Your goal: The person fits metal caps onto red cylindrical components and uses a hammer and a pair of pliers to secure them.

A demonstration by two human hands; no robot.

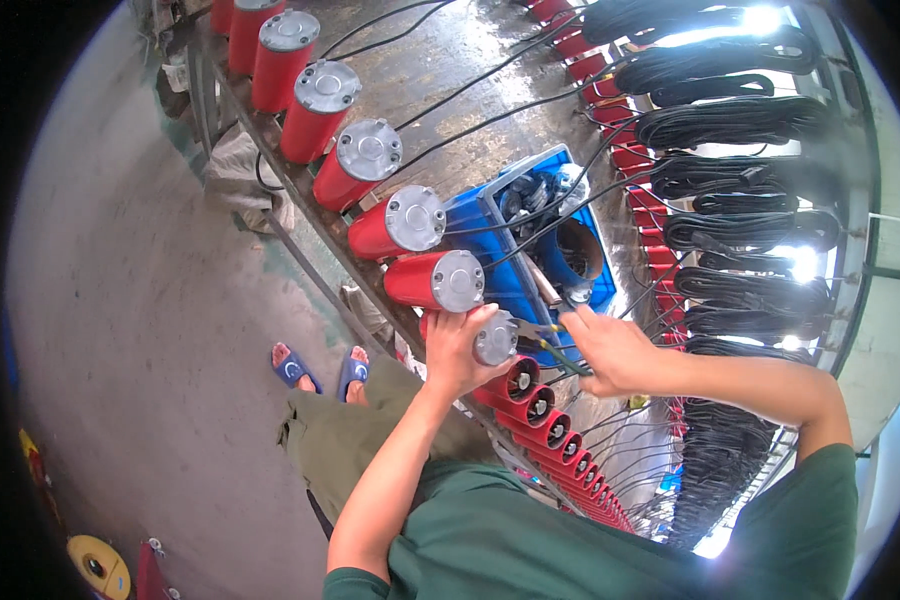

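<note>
My left hand (pixel 456 355) is closed round the top of a red cylinder, its fingers against the round grey metal end cap (pixel 496 340). In my right hand (pixel 610 352) is a pair of pliers (pixel 567 363) with green and yellow handles. Their jaws point left and lie close to the cap's right edge; whether they grip anything there, I cannot tell. Just beyond, another capped red cylinder (pixel 410 280) stands in the same row. On the near side, open-topped red cylinders (pixel 518 380) show dark insides with small fittings in them.
Beyond my right hand sits a blue crate (pixel 505 225) holding a round container (pixel 573 250) and dark parts. Bundles of black cable (pixel 730 120) hang along the right, their leads crossing the metal bench (pixel 460 100). Grey floor (pixel 160 280) lies to the left, with a yellow roll (pixel 98 567).
</note>
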